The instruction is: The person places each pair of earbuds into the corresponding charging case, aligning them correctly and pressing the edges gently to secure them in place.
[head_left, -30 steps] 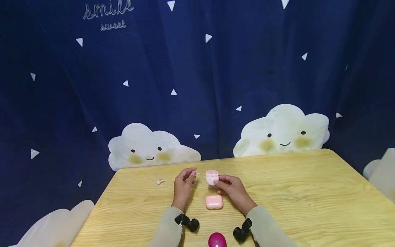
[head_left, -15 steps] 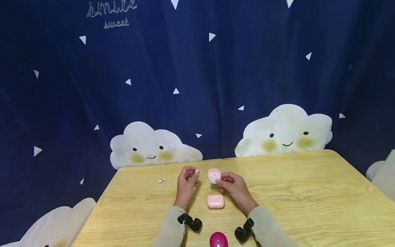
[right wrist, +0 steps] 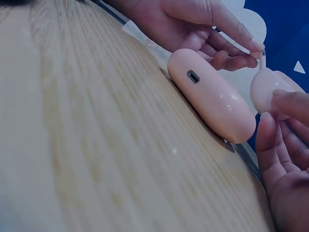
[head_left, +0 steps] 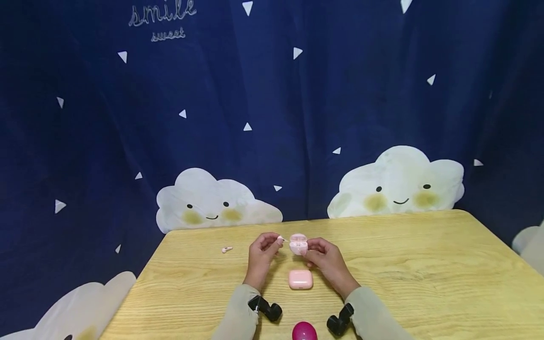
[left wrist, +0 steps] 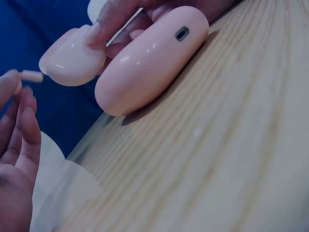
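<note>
My left hand (head_left: pixel 261 259) pinches a small white-and-pink earbud (left wrist: pixel 32 76) between thumb and fingers, its stem pointing right. Just beside that stem is a pale pink earbud case (head_left: pixel 299 247) with its lid raised, held up off the table by the thumb and fingers of my right hand (head_left: pixel 328 262). In the head view the inside of this case faces up, but its slots are too small to make out. A second pink case (head_left: pixel 300 279), closed, lies on the table between my wrists; its charging port shows in both wrist views.
Another earbud (head_left: pixel 227 249) lies on the wooden table (head_left: pixel 425 264) to the left of my left hand. A round magenta object (head_left: pixel 304 331) sits at the bottom edge of the head view. Behind the table hangs a dark blue curtain (head_left: pixel 255 85) with clouds.
The earbud in my left hand has come closer to the raised case. That case has tilted so more of its inside shows. The closed case and loose earbud stay put; the head view shifts slightly.
</note>
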A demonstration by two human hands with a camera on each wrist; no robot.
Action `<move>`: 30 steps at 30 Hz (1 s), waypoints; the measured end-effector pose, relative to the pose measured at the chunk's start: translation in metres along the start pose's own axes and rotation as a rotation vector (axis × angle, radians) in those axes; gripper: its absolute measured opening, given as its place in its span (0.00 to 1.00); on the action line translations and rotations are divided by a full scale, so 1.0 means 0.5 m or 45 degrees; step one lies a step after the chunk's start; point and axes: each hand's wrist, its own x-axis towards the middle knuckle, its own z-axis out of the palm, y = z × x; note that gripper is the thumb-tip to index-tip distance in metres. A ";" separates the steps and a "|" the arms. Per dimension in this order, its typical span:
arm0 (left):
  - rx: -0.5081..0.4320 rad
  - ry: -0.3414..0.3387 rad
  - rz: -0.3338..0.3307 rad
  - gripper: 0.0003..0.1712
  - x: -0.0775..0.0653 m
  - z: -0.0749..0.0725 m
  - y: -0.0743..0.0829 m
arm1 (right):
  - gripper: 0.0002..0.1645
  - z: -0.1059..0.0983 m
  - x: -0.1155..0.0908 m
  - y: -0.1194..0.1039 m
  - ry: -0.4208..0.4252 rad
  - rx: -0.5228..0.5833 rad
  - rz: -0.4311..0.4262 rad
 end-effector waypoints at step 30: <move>0.188 -0.138 -0.017 0.11 -0.004 0.006 0.000 | 0.16 -0.001 0.005 0.013 -0.062 -0.091 -0.050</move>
